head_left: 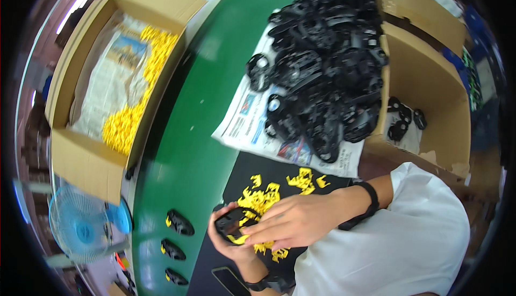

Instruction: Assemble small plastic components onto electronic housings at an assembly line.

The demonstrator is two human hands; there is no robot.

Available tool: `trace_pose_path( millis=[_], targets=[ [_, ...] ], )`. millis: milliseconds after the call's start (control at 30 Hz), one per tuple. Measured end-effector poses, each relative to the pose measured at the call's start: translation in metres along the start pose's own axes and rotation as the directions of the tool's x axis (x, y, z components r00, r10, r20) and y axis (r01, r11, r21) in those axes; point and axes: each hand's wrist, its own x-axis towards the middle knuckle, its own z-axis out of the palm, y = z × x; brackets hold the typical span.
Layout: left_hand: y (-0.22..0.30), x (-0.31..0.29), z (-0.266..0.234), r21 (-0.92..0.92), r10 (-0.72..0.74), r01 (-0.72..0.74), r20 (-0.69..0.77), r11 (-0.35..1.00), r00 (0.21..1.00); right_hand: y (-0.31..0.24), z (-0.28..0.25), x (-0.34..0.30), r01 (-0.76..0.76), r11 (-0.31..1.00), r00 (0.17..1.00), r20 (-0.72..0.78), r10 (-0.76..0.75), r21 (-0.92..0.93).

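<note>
My left hand (230,248) is closed around a black oval plastic shell (228,222), shaped like a computer mouse housing, its hollow side facing up. Yellow plastic clips show inside the shell. Reaching across from the right, my right hand (303,218) presses its fingertips on a yellow clip (237,238) at the shell's near edge; the fingertips partly cover it. Under and around both hands, loose yellow clips (259,199) lie scattered on a black mat (239,172).
Black shells (333,59) lie heaped on newspaper (236,127). Three shells with yellow tips (180,223) line the green table (199,92). Left stands a carton of yellow clips (121,127) and a blue fan (83,231); right, a carton (430,70) holding several shells. A phone (230,281) lies nearby.
</note>
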Motion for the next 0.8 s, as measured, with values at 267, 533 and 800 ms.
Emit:
trace_pose_path(
  millis=[267,533,800],
  targets=[
    [-0.059,0.094,-0.072,-0.434,-0.366,0.295,-0.089,0.851,0.926,0.004,-0.08,-0.063,-0.419,0.656,0.908,-0.282,0.31,-0.628],
    [-0.111,0.126,-0.12,0.375,-0.218,0.366,-0.38,0.852,0.899,0.014,-0.114,-0.088,-0.467,0.395,0.836,-0.25,0.489,-0.791],
    [-0.023,0.038,-0.077,-0.022,-0.191,0.197,0.159,0.98,0.969,-0.013,-0.084,-0.048,-0.474,0.878,0.826,-0.316,0.467,0.058]
  ],
)
